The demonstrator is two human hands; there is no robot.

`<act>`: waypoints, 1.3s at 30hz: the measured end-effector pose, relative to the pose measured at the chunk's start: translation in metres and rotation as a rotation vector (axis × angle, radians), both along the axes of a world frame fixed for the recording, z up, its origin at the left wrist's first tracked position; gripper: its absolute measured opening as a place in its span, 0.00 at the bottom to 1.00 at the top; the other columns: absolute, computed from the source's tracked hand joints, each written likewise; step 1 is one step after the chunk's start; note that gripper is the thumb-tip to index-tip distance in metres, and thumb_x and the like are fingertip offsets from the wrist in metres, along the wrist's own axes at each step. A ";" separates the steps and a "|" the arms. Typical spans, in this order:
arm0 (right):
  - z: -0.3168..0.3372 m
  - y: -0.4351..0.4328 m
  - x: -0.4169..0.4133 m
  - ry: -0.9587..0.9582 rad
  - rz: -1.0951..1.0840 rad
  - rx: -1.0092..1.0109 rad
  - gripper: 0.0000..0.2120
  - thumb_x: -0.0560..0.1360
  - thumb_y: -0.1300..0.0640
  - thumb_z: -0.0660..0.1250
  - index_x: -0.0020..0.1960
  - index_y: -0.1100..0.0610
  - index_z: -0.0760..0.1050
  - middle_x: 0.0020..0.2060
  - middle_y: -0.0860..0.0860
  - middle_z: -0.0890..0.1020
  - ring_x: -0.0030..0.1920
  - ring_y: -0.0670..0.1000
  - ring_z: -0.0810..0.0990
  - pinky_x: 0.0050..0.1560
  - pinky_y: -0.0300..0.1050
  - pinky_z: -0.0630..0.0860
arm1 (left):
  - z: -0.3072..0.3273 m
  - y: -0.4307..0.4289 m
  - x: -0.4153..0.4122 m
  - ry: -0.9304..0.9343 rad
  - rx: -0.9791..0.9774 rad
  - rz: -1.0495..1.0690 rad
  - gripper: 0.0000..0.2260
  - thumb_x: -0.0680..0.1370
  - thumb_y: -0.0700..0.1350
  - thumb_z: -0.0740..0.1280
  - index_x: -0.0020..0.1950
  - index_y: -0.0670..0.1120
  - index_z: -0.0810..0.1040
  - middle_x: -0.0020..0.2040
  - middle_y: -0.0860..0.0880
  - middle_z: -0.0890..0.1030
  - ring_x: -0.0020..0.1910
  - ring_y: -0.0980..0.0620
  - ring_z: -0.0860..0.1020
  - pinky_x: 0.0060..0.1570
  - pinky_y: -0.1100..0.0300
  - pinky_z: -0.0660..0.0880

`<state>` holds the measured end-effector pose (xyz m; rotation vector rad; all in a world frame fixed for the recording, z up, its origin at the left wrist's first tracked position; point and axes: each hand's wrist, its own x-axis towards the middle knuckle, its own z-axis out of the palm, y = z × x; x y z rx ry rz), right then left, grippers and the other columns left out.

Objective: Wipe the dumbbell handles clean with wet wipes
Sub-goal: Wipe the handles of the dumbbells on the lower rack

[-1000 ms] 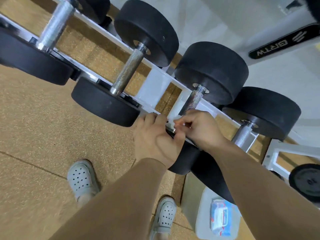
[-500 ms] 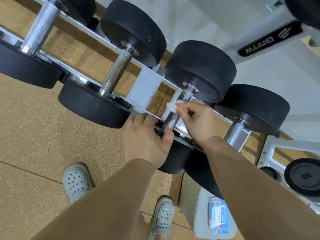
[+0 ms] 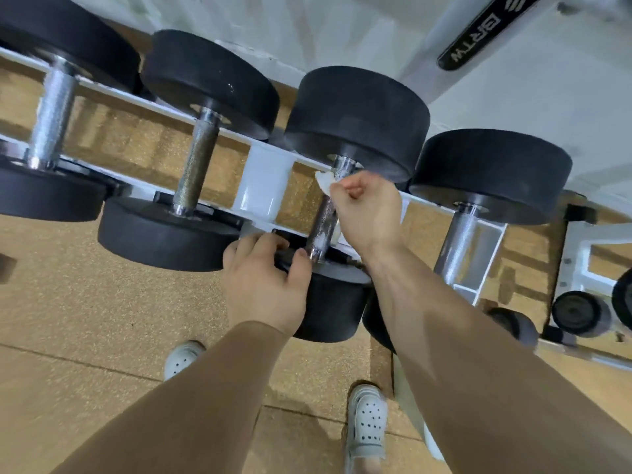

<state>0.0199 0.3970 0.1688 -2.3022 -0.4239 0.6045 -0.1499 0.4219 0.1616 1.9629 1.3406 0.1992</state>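
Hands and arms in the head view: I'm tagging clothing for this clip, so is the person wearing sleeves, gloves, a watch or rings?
Nothing shows on either: the left hand and right hand are ungloved, both forearms bare to the frame edge, with no watch, band or ring visible.

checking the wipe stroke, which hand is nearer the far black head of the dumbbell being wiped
Right. The right hand holds the wet wipe at the handle's far end, just below that far head. The left hand grips the near head.
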 end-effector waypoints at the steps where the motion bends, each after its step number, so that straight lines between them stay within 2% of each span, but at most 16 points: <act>1: 0.000 0.000 -0.001 0.004 -0.001 0.003 0.03 0.72 0.53 0.70 0.41 0.52 0.81 0.31 0.42 0.81 0.37 0.43 0.79 0.42 0.36 0.74 | 0.000 0.000 0.001 0.005 -0.009 -0.005 0.24 0.73 0.62 0.56 0.50 0.46 0.82 0.51 0.49 0.79 0.59 0.43 0.70 0.59 0.53 0.67; 5: 0.002 -0.012 -0.016 0.088 0.052 0.024 0.13 0.69 0.48 0.77 0.36 0.56 0.78 0.25 0.44 0.77 0.29 0.40 0.77 0.33 0.32 0.70 | 0.001 0.000 0.000 -0.003 -0.043 0.007 0.24 0.73 0.62 0.56 0.51 0.46 0.81 0.51 0.50 0.78 0.60 0.45 0.70 0.61 0.53 0.67; 8: -0.007 -0.017 -0.015 -0.007 0.136 0.048 0.14 0.72 0.50 0.75 0.36 0.56 0.75 0.28 0.46 0.76 0.32 0.45 0.75 0.36 0.42 0.73 | 0.003 0.001 0.000 -0.018 -0.058 0.012 0.23 0.73 0.62 0.56 0.50 0.47 0.81 0.50 0.52 0.78 0.59 0.48 0.69 0.60 0.50 0.69; 10: -0.012 -0.013 -0.005 -0.044 0.139 0.098 0.13 0.74 0.51 0.74 0.38 0.56 0.74 0.30 0.45 0.74 0.34 0.46 0.72 0.38 0.44 0.72 | 0.004 0.001 0.001 -0.025 -0.077 0.019 0.22 0.72 0.62 0.56 0.50 0.48 0.81 0.50 0.53 0.78 0.58 0.52 0.68 0.59 0.51 0.68; 13: -0.014 -0.008 0.009 -0.040 0.105 0.175 0.07 0.75 0.53 0.72 0.43 0.55 0.77 0.37 0.44 0.74 0.37 0.42 0.73 0.39 0.36 0.68 | 0.006 0.000 0.000 -0.044 -0.078 0.027 0.22 0.72 0.62 0.56 0.50 0.49 0.80 0.50 0.54 0.77 0.57 0.54 0.67 0.59 0.54 0.67; 17: -0.021 -0.027 -0.007 0.062 0.129 0.187 0.03 0.76 0.56 0.71 0.48 0.52 0.77 0.44 0.48 0.79 0.40 0.43 0.76 0.42 0.32 0.70 | 0.009 0.001 0.003 -0.059 -0.073 0.033 0.20 0.72 0.61 0.58 0.49 0.49 0.80 0.49 0.54 0.77 0.57 0.51 0.70 0.60 0.52 0.68; 21: -0.025 -0.044 -0.015 0.182 0.174 0.127 0.09 0.76 0.62 0.68 0.50 0.48 0.77 0.47 0.47 0.80 0.43 0.43 0.77 0.45 0.28 0.70 | 0.008 0.001 0.003 -0.070 -0.067 0.036 0.19 0.72 0.60 0.58 0.48 0.49 0.80 0.49 0.54 0.77 0.58 0.46 0.72 0.59 0.50 0.70; 23: -0.025 -0.034 -0.007 0.149 0.109 0.169 0.10 0.77 0.63 0.66 0.51 0.50 0.78 0.48 0.48 0.80 0.43 0.44 0.77 0.47 0.30 0.71 | 0.007 0.002 0.003 -0.068 -0.062 0.034 0.19 0.72 0.60 0.59 0.48 0.48 0.80 0.49 0.53 0.77 0.57 0.46 0.73 0.59 0.47 0.71; 25: -0.025 -0.019 0.006 0.132 -0.015 0.215 0.09 0.77 0.64 0.64 0.52 0.51 0.79 0.50 0.50 0.81 0.47 0.48 0.79 0.51 0.37 0.74 | 0.006 0.002 0.002 -0.069 -0.061 0.029 0.18 0.72 0.59 0.60 0.48 0.47 0.81 0.49 0.52 0.78 0.57 0.44 0.74 0.59 0.43 0.72; 27: -0.026 -0.012 0.014 0.196 -0.077 0.238 0.09 0.78 0.63 0.63 0.51 0.50 0.77 0.50 0.51 0.81 0.48 0.51 0.80 0.51 0.41 0.75 | 0.004 0.003 0.002 -0.074 -0.067 0.034 0.18 0.73 0.59 0.60 0.48 0.48 0.81 0.49 0.52 0.78 0.56 0.43 0.75 0.58 0.42 0.72; 28: -0.026 -0.014 0.013 0.249 -0.065 0.242 0.09 0.78 0.63 0.63 0.51 0.49 0.76 0.49 0.50 0.81 0.47 0.51 0.80 0.51 0.40 0.76 | 0.004 0.003 0.001 -0.073 -0.070 0.039 0.18 0.72 0.59 0.60 0.48 0.48 0.81 0.49 0.52 0.78 0.56 0.44 0.75 0.58 0.43 0.72; 31: -0.021 -0.036 -0.005 0.343 0.115 0.127 0.09 0.78 0.63 0.65 0.49 0.49 0.74 0.44 0.44 0.78 0.42 0.42 0.76 0.41 0.24 0.68 | 0.005 0.002 0.001 -0.080 -0.059 0.030 0.18 0.72 0.60 0.60 0.49 0.48 0.81 0.49 0.52 0.78 0.57 0.45 0.74 0.59 0.43 0.71; 33: -0.020 -0.047 -0.013 0.403 0.194 0.042 0.09 0.78 0.63 0.66 0.46 0.49 0.74 0.40 0.42 0.76 0.40 0.44 0.76 0.38 0.26 0.67 | 0.005 0.002 0.001 -0.067 -0.067 0.039 0.19 0.72 0.60 0.60 0.50 0.48 0.81 0.50 0.52 0.78 0.57 0.45 0.73 0.59 0.44 0.71; 35: -0.018 -0.045 -0.007 0.542 0.124 0.079 0.10 0.77 0.65 0.67 0.45 0.50 0.75 0.40 0.48 0.79 0.39 0.48 0.78 0.40 0.33 0.73 | 0.004 0.003 0.001 -0.066 -0.065 0.036 0.20 0.72 0.60 0.60 0.50 0.47 0.81 0.50 0.52 0.78 0.57 0.45 0.74 0.59 0.43 0.71; 37: -0.015 -0.031 0.005 0.685 -0.079 0.231 0.09 0.78 0.66 0.66 0.45 0.52 0.76 0.41 0.52 0.81 0.34 0.47 0.77 0.40 0.39 0.77 | 0.003 0.003 0.001 -0.073 -0.064 0.041 0.19 0.72 0.60 0.60 0.50 0.48 0.80 0.50 0.53 0.78 0.57 0.44 0.74 0.59 0.44 0.72; 39: -0.014 -0.016 0.017 0.663 -0.214 0.309 0.10 0.78 0.66 0.63 0.45 0.52 0.75 0.38 0.50 0.80 0.30 0.45 0.74 0.33 0.35 0.74 | 0.005 0.002 0.001 -0.085 -0.082 0.042 0.17 0.72 0.60 0.60 0.49 0.51 0.79 0.50 0.57 0.77 0.58 0.46 0.74 0.60 0.47 0.71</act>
